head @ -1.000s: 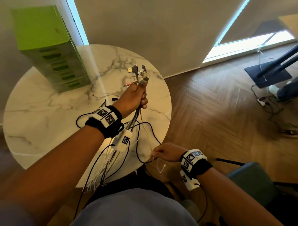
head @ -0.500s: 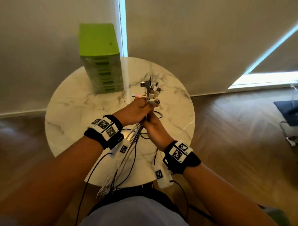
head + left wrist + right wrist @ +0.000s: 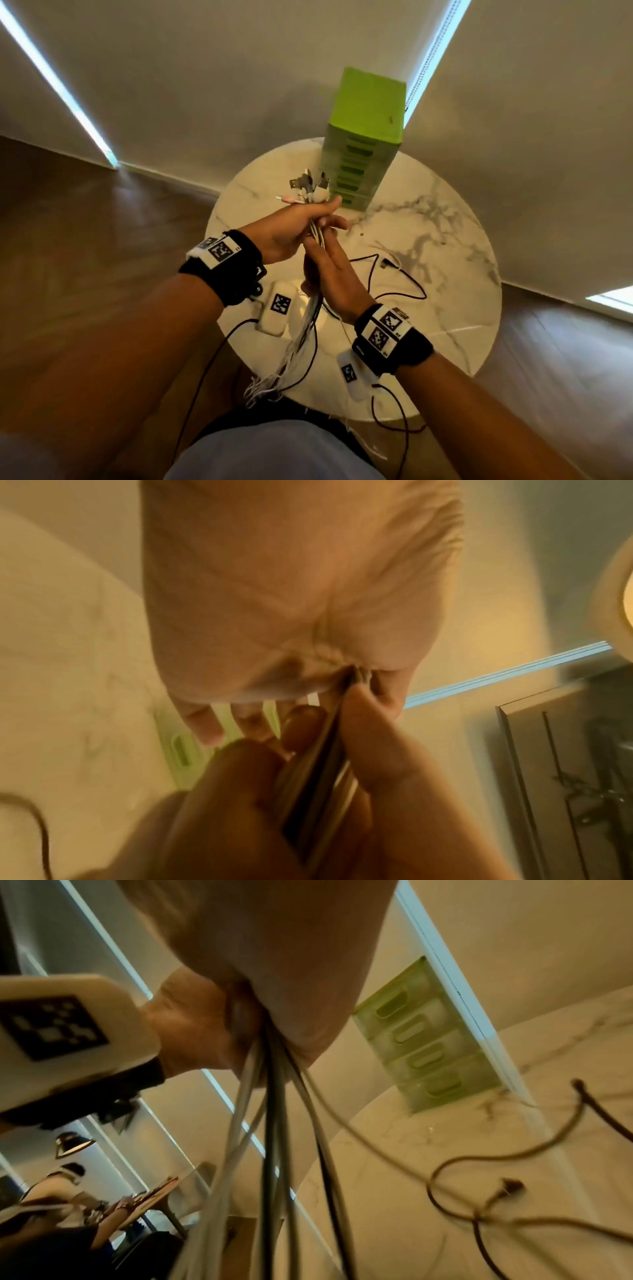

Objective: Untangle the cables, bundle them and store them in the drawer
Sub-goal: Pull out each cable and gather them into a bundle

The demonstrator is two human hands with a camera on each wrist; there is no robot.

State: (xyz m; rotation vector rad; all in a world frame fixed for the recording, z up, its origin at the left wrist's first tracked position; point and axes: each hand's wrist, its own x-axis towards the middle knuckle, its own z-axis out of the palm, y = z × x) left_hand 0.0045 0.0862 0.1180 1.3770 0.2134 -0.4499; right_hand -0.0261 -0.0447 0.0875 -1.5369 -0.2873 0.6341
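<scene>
One round white marble table (image 3: 445,274) carries a green plastic drawer tower (image 3: 364,137) at its far edge. Above it, the left hand (image 3: 287,233) grips a bundle of white and black cables (image 3: 310,308); the right hand (image 3: 334,277) clasps it just below. One loose black cable (image 3: 407,274) lies on the table.

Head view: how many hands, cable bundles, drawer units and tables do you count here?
Hands: 2 (left hand, right hand)
Cable bundle: 1
Green drawer unit: 1
Marble table: 1
Total: 5
</scene>
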